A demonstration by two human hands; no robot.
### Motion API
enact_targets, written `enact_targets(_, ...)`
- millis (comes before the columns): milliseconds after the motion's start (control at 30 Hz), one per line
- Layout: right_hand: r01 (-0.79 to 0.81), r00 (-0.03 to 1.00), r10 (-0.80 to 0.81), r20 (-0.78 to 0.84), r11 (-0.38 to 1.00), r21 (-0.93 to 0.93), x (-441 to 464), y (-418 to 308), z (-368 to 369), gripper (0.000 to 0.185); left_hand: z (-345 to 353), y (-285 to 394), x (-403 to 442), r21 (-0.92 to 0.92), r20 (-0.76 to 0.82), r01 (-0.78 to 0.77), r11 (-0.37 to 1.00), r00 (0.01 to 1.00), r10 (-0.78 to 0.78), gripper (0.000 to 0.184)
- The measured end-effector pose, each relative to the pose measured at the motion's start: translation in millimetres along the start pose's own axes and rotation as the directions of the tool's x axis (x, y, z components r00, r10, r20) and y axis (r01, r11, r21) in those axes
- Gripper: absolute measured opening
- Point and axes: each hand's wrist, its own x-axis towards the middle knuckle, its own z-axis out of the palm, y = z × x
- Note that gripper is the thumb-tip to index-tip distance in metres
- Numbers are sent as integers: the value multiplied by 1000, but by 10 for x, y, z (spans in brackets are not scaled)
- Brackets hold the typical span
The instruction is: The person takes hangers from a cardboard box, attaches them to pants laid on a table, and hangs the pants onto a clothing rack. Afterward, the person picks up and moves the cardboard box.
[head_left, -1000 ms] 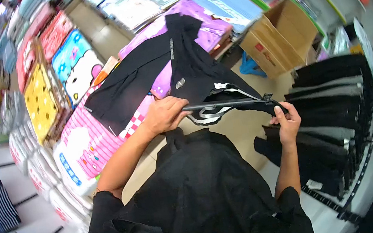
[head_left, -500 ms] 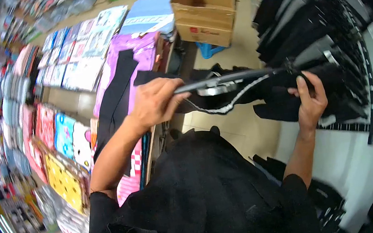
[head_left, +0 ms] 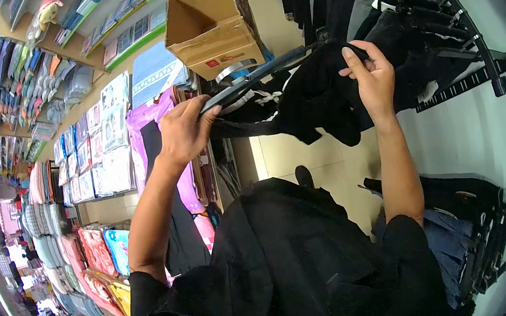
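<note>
My left hand [head_left: 185, 131] grips the near end of a dark hanger [head_left: 249, 82] with a metal hook that points up. Black trousers [head_left: 315, 95] with a white drawstring hang from the hanger, bunched toward its right end. At that end my right hand [head_left: 372, 75] pinches the black cloth between thumb and fingers. Part of another black garment [head_left: 179, 231] lies over the edge of the display table, left of and below my left hand.
An open cardboard box [head_left: 213, 29] stands on the floor ahead. Black clothes hang on a wall rack [head_left: 486, 63] at the right, more hang lower right [head_left: 458, 214]. Packaged goods [head_left: 97, 140] and folded textiles [head_left: 95, 249] fill the left side.
The view has turned right toward the rack. Both hands have moved with the hanger and trousers away from the table, and the hanger now tilts up toward the right.
</note>
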Motion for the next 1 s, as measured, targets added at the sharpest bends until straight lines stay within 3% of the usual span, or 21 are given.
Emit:
enact_targets(100,-13,999,14,-42,999,38,-79,57,-82,25,45,94,20,-22,43,-1,1000,999,2,24)
enact_targets(300,344,905,-343,-252,938,-40,-594,230,-31,8,88,136,8,-46,7,-33,998,999,34,25)
enact_targets(367,400,916,-395,69,913,-78,-873,164,55,9,60,155,-25,-57,42,12,998,999,-10,24)
enact_targets(433,234,838,-265,476,964,124,-1030,203,235,17,48,183,-48,-54,48,23,998,999,-20,24)
enact_targets(500,-93,801,-76,594,964,249,-1145,71,475,25,54,191,-52,-52,37,-4,999,999,6,24)
enact_targets(600,-312,804,53,592,885,345,-1012,2,683,38,60,215,-79,-38,41,-35,999,998,37,25)
enact_targets(767,-409,772,27,635,786,464,-858,87,934,42,80,225,-193,4,45,-39,999,998,39,24)
enact_targets(1000,-400,817,9,576,729,556,-1009,-9,980,47,-90,291,-132,22,139,-5,1000,990,2,23)
